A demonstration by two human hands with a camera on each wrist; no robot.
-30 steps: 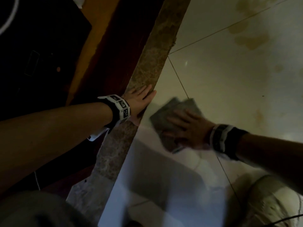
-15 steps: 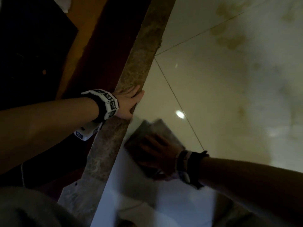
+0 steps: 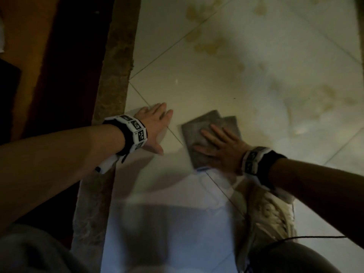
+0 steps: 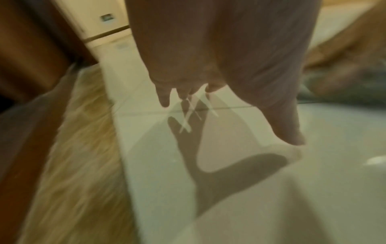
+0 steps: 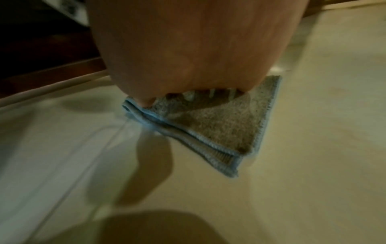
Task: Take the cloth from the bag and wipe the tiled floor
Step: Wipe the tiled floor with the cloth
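A folded grey cloth (image 3: 199,133) with a blue hem lies flat on the pale tiled floor (image 3: 246,79). My right hand (image 3: 220,146) lies on top of it, fingers straight and spread, pressing it down. The right wrist view shows the cloth (image 5: 221,125) under that palm, its layered blue edge facing the camera. My left hand (image 3: 155,125) is flat on the tile just left of the cloth, fingers straight and together; the left wrist view shows the left hand (image 4: 219,74) over its own shadow on the tile. No bag is in view.
A rough stone threshold strip (image 3: 116,62) runs along the left edge of the tiles, with dark wood (image 3: 65,66) beyond it. Yellowish stains (image 3: 208,44) mark the tiles farther out. My pale shoe (image 3: 271,213) rests on the floor under the right forearm.
My left hand has come off the stone threshold onto the tile. My right hand has slid the cloth away from the threshold, out to the right.
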